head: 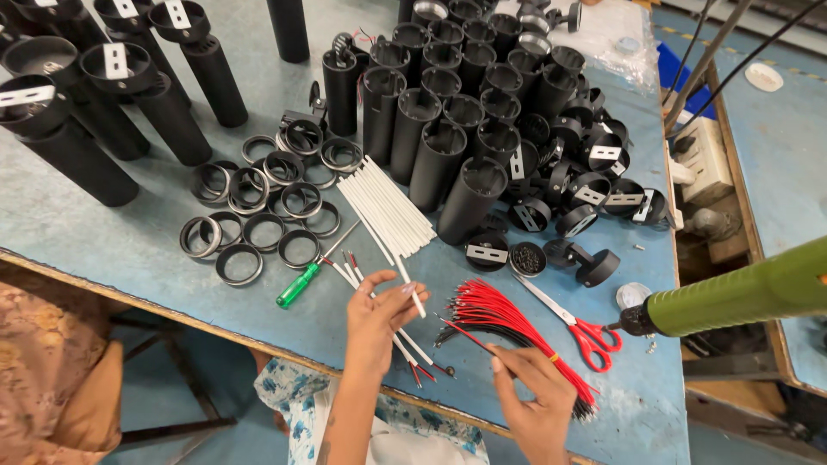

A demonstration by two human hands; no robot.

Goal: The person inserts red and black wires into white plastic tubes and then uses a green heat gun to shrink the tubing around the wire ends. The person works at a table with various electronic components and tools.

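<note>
My left hand (377, 320) pinches one thin white sleeve tube (412, 288) at the near end of a fanned bundle of white tubes (385, 205) lying on the blue table (103, 232). My right hand (534, 392) holds a single red wire (469, 336) between thumb and fingers, drawn from a bundle of red and black wires (508, 320) tied with a yellow band. A few sleeved wires (412, 344) lie under my left hand near the table's front edge.
Black cylinder housings (448, 112) stand clustered at centre, more at far left (112, 95). Metal rings (258, 198), a green-handled screwdriver (300, 282), red-handled scissors (579, 325), black bracket caps (594, 185) and a green power screwdriver (741, 297) lie around. A person sits at left (43, 370).
</note>
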